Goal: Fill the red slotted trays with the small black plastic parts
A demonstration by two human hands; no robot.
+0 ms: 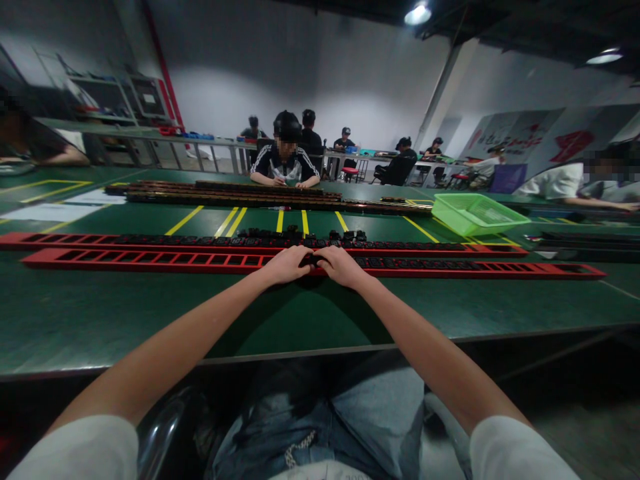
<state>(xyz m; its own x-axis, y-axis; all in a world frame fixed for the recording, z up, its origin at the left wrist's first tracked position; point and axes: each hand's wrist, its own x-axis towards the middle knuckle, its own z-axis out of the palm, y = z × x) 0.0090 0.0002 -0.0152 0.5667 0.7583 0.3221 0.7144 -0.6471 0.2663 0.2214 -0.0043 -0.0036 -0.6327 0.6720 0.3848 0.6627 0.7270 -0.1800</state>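
A long red slotted frame [37, 259] lies across the table close to me. Its left stretch has open slots, while black square parts [420, 264] fill many slots right of my hands. At the middle, my left hand [286, 265] and my right hand [343, 267] meet with bent fingers on a small black part [313, 261] over the frame. The fingers cover much of this part, so whether it is fully seated cannot be seen. Just behind runs a second red frame [13, 241], largely filled with black parts. Several loose black parts [350, 235] sit along its far side.
A stack of long dark strips [225, 193] lies farther back on the green table [165, 313]. A light green basket [477, 215] stands right of it. White papers [55, 212] lie at left. Across the table a person [285, 157] works; others sit beyond and at both sides.
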